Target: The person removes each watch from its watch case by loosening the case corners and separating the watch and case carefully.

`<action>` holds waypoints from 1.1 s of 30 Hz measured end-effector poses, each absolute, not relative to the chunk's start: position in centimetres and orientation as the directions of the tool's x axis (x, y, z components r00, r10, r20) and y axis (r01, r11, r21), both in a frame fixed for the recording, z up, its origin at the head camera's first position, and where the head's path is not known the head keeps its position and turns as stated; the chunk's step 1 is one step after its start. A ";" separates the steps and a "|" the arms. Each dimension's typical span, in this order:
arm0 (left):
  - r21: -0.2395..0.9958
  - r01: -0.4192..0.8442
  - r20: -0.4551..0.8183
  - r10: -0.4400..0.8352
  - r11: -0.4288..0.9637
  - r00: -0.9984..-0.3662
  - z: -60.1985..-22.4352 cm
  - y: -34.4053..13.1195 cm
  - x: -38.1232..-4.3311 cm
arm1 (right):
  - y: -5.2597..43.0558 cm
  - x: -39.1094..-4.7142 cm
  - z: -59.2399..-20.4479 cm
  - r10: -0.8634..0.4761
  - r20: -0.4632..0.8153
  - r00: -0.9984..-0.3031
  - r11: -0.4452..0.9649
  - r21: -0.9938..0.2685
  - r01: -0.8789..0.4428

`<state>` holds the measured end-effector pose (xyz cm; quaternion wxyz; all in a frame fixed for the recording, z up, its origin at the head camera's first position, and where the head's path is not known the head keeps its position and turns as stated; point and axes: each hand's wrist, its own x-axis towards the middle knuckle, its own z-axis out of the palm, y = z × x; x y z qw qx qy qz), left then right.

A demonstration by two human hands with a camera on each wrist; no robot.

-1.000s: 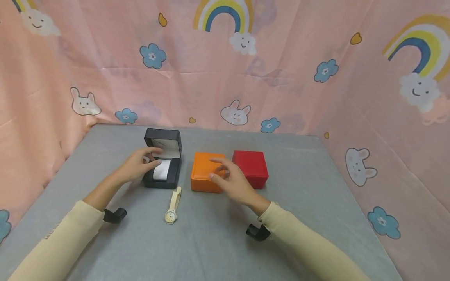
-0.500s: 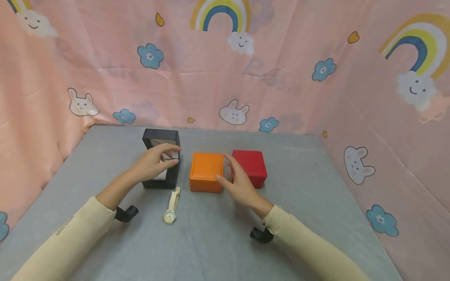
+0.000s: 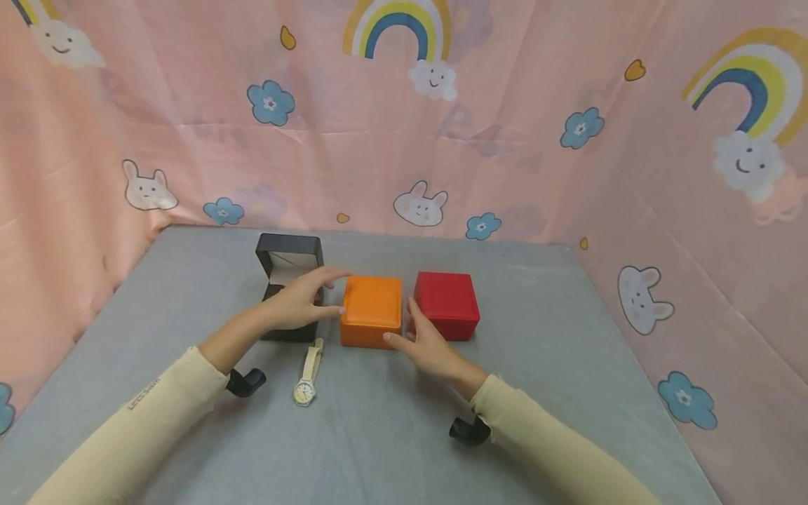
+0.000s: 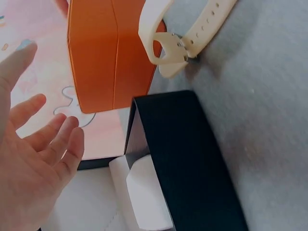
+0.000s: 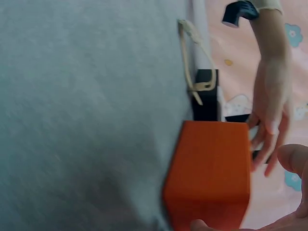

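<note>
Orange box (image 3: 372,301) is seen mid-counter (image 3: 379,442), lid down, between a black box (image 3: 289,244) on the left and a red box (image 3: 448,298) on the right. It is flanked by both hands. The left hand (image 3: 298,301) is held at its left side, fingers spread and extended, thumb apart from them; index fingertip and thumb are brought up to the box's left edge — actual contact cannot be told. The right hand (image 3: 435,351) is placed at the front right corner, thumb by the front face, fingers loosely bent and set in the gap beside the red box; touch cannot be confirmed there either. Nothing is pinched by the hands.

The black box is left with its lid raised, pale lining shown; its base is partly covered by the left hand in the head view. A white cushion (image 4: 147,192) is seen inside it from the left wrist. The red box is closed. A cream watch (image 3: 305,390) is laid in front of the gap between black and orange boxes — dial turned toward the person, strap buckled in a loop. Cream sleeves (image 3: 145,421) are worn, with a black wrist piece (image 3: 247,383) shown below each cuff. The counter is backed by a pink curtain (image 3: 517,168) printed with rainbows, rabbits and blue flowers.
</note>
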<state>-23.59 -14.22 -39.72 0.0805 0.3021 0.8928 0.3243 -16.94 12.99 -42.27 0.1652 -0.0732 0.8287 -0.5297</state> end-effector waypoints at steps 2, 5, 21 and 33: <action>0.623 0.484 0.018 0.607 0.614 -0.794 -40.0 -13.8 -23.8 | 12.9 -16.9 -42.9 -0.321 -0.186 -0.929 0.400 -0.915 0.045; 0.618 0.482 -0.020 0.625 0.621 -0.780 -40.4 -13.3 -24.1 | 12.6 -17.0 -44.0 -0.352 -0.150 -0.924 0.345 -0.939 0.021; 0.604 0.504 -0.086 0.678 0.618 -0.730 -41.0 -12.0 -25.5 | 11.2 -18.3 -45.6 -0.328 0.113 -0.938 0.331 -0.916 -0.226; 0.554 0.480 -0.150 0.648 0.680 -0.747 -40.6 -11.7 -24.8 | 10.8 -18.3 -45.8 -0.306 0.064 -0.950 0.407 -0.893 -0.191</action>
